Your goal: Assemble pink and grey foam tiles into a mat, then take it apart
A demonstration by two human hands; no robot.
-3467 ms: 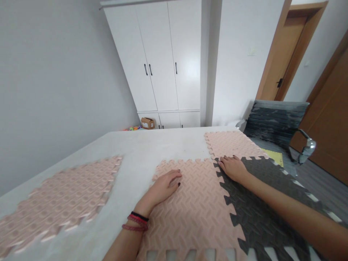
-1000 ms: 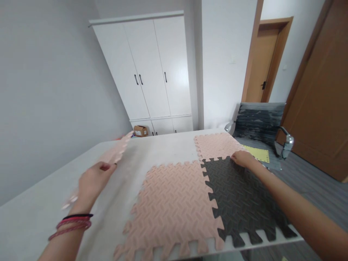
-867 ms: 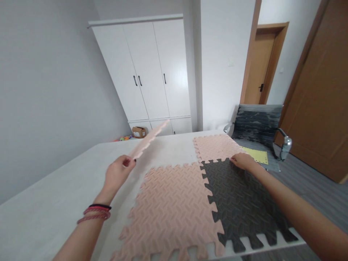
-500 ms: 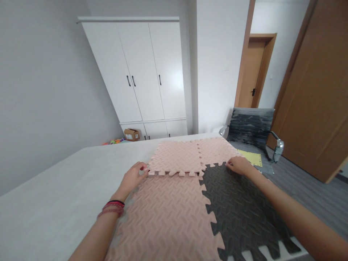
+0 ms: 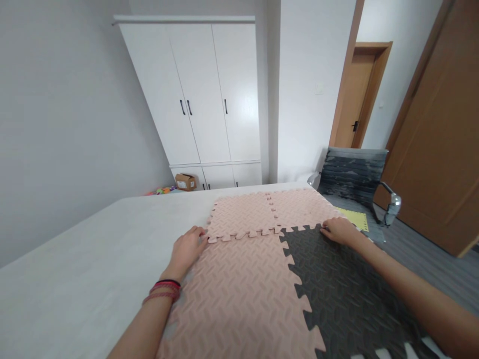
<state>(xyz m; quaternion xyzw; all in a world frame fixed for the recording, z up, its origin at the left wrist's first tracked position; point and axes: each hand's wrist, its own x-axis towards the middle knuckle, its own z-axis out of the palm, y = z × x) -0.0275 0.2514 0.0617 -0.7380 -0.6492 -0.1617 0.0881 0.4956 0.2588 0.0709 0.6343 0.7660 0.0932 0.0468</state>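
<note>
Four-cornered foam mat tiles with toothed edges lie joined on a white surface. My left hand (image 5: 188, 251) has its fingers closed on the left end of the seam between the far left pink foam tile (image 5: 241, 214) and the near pink foam tile (image 5: 239, 294). Along that seam the teeth sit close together, with thin gaps showing. My right hand (image 5: 340, 231) pinches at the far edge of the black foam tile (image 5: 337, 274), where it meets the far right pink foam tile (image 5: 301, 207). The right fingertips are partly hidden.
The white surface (image 5: 93, 264) stretches out to the left. Past its right edge stands a dark office chair (image 5: 355, 174) with a yellow sheet (image 5: 354, 218) on its seat. A white wardrobe (image 5: 209, 89) and a cardboard box (image 5: 186, 182) are at the back.
The far left pink tile's near edge, raised over the near tile before, now lies lower and meshes with it. My left hand has come down at the seam's end. The view has shifted slightly.
</note>
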